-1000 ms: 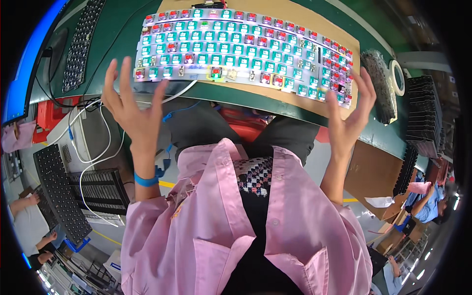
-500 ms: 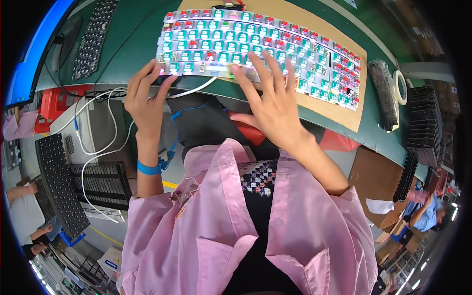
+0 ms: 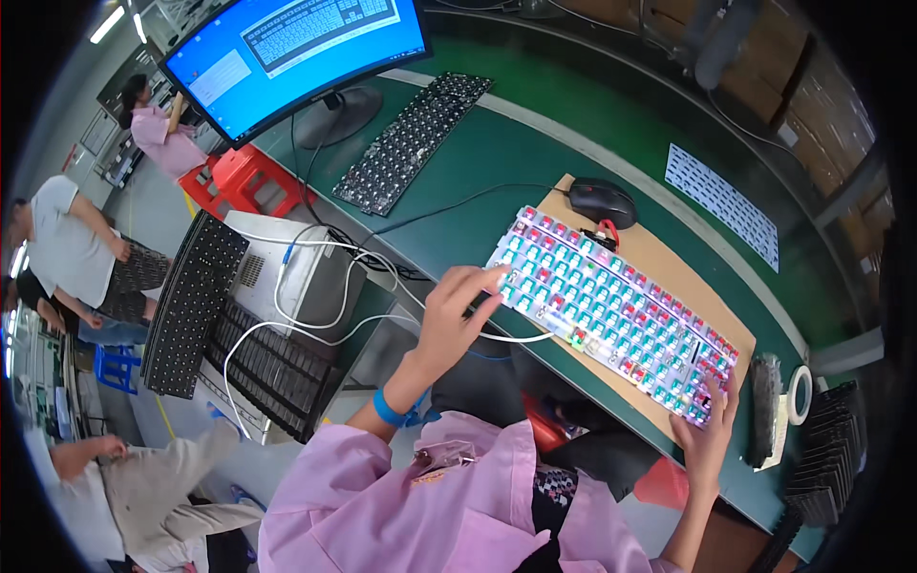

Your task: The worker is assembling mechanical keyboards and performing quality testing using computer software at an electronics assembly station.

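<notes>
A lit keyboard without keycaps [image 3: 611, 306], with teal and red key switches on a white plate, lies slantwise on a tan board [image 3: 750, 334]. My left hand [image 3: 457, 320] is at its left end, fingers apart, index fingertip and thumb on the keys near the corner. At the opposite end my right hand [image 3: 709, 441] has its fingers spread over the rightmost keys, the thumb by the near edge. A white cable [image 3: 516, 338] runs out from under the keyboard's near edge. A blue wrist strap [image 3: 390, 409] circles my left wrist.
A monitor [image 3: 296, 62] showing a keyboard picture stands at the far left. Behind the keyboard sit a black mouse [image 3: 602, 201] and a white key plate [image 3: 723, 205]. A black key plate [image 3: 415, 143], tape roll [image 3: 800, 394] and stacked black plates [image 3: 826, 458] are also around. People stand at left.
The view has swung toward the left, bringing the monitor in. My right hand has moved from the keyboard's middle to its right end; my left hand stays at the left end.
</notes>
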Motion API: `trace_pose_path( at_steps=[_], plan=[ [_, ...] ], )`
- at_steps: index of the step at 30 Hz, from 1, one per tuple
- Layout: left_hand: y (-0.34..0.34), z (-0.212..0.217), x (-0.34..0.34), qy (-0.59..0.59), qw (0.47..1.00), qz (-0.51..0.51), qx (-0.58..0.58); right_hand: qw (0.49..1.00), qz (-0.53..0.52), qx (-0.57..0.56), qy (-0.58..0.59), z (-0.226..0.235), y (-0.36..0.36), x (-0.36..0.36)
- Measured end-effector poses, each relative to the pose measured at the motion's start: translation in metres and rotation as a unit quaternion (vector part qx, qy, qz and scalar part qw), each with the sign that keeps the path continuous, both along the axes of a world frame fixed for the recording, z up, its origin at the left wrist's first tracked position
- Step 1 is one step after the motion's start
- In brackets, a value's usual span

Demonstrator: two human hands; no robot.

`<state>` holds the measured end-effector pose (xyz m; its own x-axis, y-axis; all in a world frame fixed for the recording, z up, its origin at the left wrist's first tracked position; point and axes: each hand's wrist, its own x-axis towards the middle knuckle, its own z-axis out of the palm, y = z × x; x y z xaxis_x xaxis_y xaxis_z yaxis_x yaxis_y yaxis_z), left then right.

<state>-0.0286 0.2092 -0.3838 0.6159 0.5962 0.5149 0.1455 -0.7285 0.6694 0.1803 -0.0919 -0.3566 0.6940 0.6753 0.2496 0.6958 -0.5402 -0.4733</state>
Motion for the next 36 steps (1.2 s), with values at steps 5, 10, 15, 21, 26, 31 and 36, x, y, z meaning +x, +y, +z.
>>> trace_pose_path(
  at_steps=[5, 10, 15, 21, 26, 31, 36],
  plan=[
    [0.006, 0.016, 0.015, 0.04, 0.999, 0.004, -0.014, 0.999, -0.009, -0.018, -0.034, 0.001, -0.002, -0.003],
    [0.015, 0.011, 0.003, 0.087, 0.995, -0.039, -0.004, 0.996, -0.003, -0.023, -0.081, -0.014, -0.004, 0.005],
    [0.024, 0.011, 0.008, 0.032, 0.998, -0.052, 0.013, 0.994, 0.019, 0.026, -0.105, -0.012, 0.001, 0.01],
    [0.054, 0.022, 0.027, -0.068, 0.977, -0.076, 0.188, 0.969, 0.085, 0.105, -0.207, -0.012, -0.017, 0.045],
    [0.052, 0.103, 0.046, -0.034, 0.974, -0.089, 0.205, 0.97, 0.063, 0.213, -0.097, 0.066, -0.022, 0.079],
    [0.029, 0.147, 0.061, 0.112, 0.979, -0.159, -0.062, 0.947, -0.035, 0.299, 0.107, 0.12, -0.044, 0.1],
    [0.059, 0.08, 0.083, 0.229, 0.913, -0.191, -0.28, 0.945, -0.034, 0.198, 0.257, 0.042, -0.013, 0.133]
  ],
)
